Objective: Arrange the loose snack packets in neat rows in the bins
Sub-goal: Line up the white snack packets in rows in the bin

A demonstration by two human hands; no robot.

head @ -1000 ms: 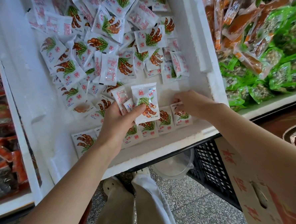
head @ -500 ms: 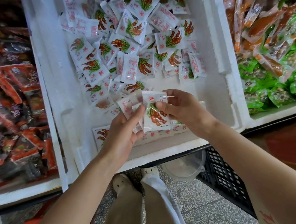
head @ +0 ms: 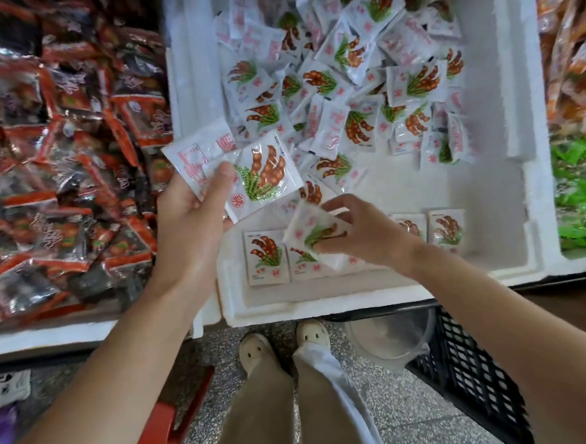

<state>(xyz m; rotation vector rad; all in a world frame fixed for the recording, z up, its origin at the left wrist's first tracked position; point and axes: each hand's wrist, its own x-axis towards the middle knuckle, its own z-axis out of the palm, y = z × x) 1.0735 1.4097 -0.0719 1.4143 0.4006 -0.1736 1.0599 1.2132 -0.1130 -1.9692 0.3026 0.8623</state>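
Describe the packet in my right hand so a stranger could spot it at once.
Look in the white foam bin in the middle. Along its near wall lies a flat row of packets. The packet sits tilted over that row, pinched by the right hand, while its neighbours lie flat and square.

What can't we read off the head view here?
Head view:
- Near row: middle packets hidden under right hand and its blurred packet; count unknown.
- Left hand: how many packets it holds, overlapped.
- Packet text: too small.
- Left bin, right bin: cut by frame edges.
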